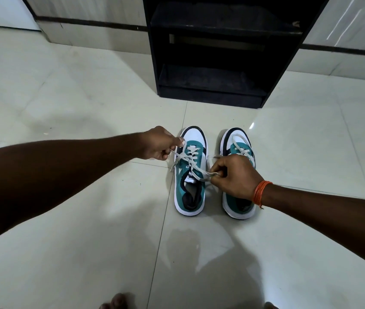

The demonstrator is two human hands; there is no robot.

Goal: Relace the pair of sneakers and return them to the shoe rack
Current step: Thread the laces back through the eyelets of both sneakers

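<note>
Two teal-and-white sneakers side by side on the tiled floor, toes toward the black shoe rack. Left hand pinching one end of the white lace of the left sneaker, fingers closed. Right hand gripping the other end, over the right sneaker.

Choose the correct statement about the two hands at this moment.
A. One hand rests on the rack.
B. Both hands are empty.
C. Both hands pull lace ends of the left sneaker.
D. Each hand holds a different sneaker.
C: the left hand and right hand each pinch an end of the lace on the left sneaker, drawn apart.
</note>
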